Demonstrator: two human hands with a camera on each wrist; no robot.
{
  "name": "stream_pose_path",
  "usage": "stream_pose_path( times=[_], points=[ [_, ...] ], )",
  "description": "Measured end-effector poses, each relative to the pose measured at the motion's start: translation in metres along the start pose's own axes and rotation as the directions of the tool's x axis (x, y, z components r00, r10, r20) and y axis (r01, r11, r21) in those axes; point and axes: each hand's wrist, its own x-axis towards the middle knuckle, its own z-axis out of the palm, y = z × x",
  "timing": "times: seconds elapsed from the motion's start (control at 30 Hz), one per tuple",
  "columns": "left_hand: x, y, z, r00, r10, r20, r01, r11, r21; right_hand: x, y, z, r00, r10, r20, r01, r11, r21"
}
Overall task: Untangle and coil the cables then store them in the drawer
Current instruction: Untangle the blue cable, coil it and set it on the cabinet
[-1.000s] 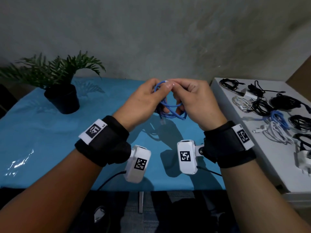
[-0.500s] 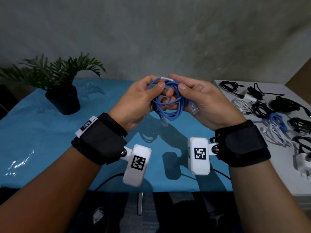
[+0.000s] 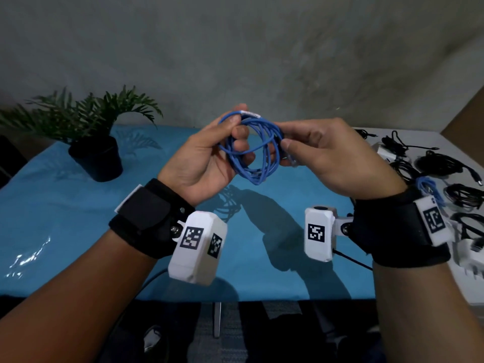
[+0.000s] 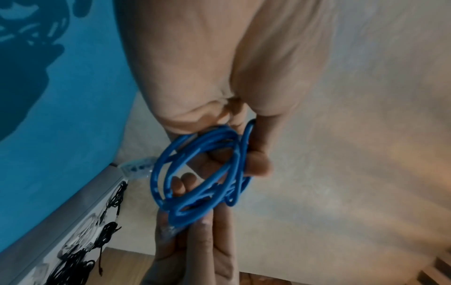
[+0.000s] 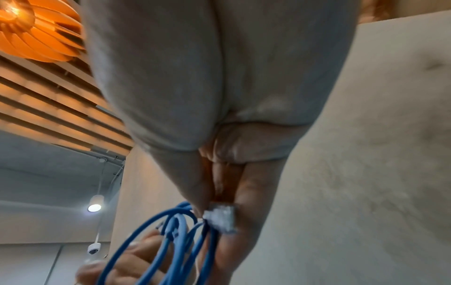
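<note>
A blue network cable (image 3: 255, 150) wound in a loose coil hangs in the air between both hands, above the blue table (image 3: 65, 218). My left hand (image 3: 209, 158) grips the coil's left side, with fingers passed through the loops and the thumb on top. My right hand (image 3: 314, 153) pinches the right side of the coil together with the cable's clear plug (image 5: 220, 217). The left wrist view shows the blue cable (image 4: 195, 173) with fingers of both hands on it. The drawer is not in view.
A potted plant (image 3: 97, 153) stands at the table's back left. A white cabinet top (image 3: 419, 263) on the right carries several black, white and blue cable bundles (image 3: 445, 166) and a white charger (image 3: 468, 255). A grey wall rises behind.
Both hands have lifted the coil higher and drawn slightly apart. The loops have opened into a wider ring, and the right hand has rolled palm-inward, pinching the plug end.
</note>
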Motion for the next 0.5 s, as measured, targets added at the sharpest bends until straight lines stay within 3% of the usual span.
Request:
stream_pose_path(
  times=[0.2,0.37,0.5],
  points=[
    [-0.002,0.004,-0.001,0.996,-0.046,0.079,0.044,0.999,0.019,0.004,0.01,0.007,1.0,0.014,-0.025,-0.015,1.0,-0.02],
    [0.005,0.009,-0.002,0.969,0.013,-0.248,0.084,0.923,0.377,0.002,0.017,0.003,0.999,0.026,-0.02,-0.031,0.944,-0.329],
    [0.004,0.013,-0.003,0.966,0.005,-0.259,0.091,0.929,0.358,0.004,0.021,-0.001,0.998,-0.037,-0.059,0.007,0.897,-0.441]
  ],
)
